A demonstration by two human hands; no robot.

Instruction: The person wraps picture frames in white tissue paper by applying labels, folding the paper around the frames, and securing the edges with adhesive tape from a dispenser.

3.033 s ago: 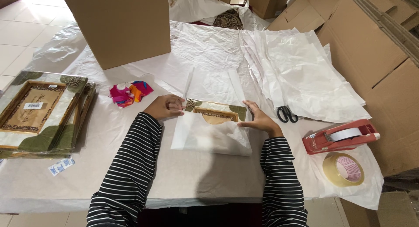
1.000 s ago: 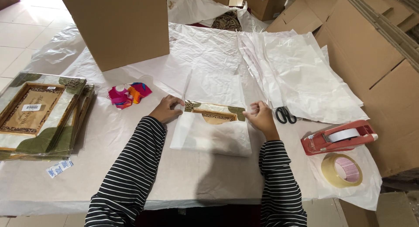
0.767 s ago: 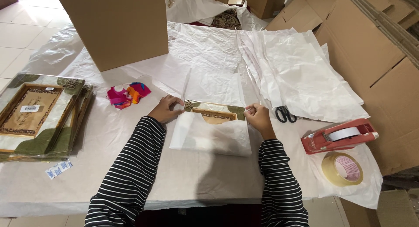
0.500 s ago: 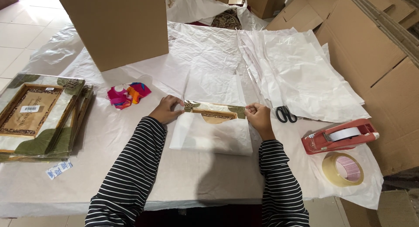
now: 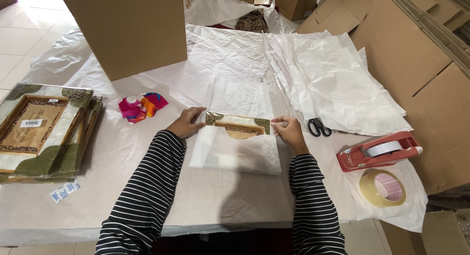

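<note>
A: What lies between your hands?

B: One flat picture frame (image 5: 238, 124), rectangular, with a green leaf-patterned border and a brown inner panel. It lies near the middle of the desk (image 5: 147, 186), its lower part covered by a sheet of white tissue paper (image 5: 235, 154), thin, matte and softly creased. Its long axis runs left to right across my view.

A: And your fingers?

B: My left hand (image 5: 188, 122) rests at the frame's left end, fingers curled and pinching the paper's corner against it. My right hand (image 5: 289, 130) is at the right end, fingers closed on the paper's edge there. Both sleeves are black-and-white striped knit.

A: What else is present, by count?

B: One stack of similar frames (image 5: 41, 130) in glossy clear wrap at my far left, with a small printed label (image 5: 63, 190) lying just in front of it. One bundle of bright pink, orange and blue cloth (image 5: 142, 106). One plain brown cardboard box (image 5: 129, 27), upright. A loose pile of white tissue sheets (image 5: 338, 83). One pair of black-handled scissors (image 5: 318, 127). One red tape dispenser (image 5: 379, 151). One roll of tan tape (image 5: 383, 187), ring-shaped, lying flat.
</note>
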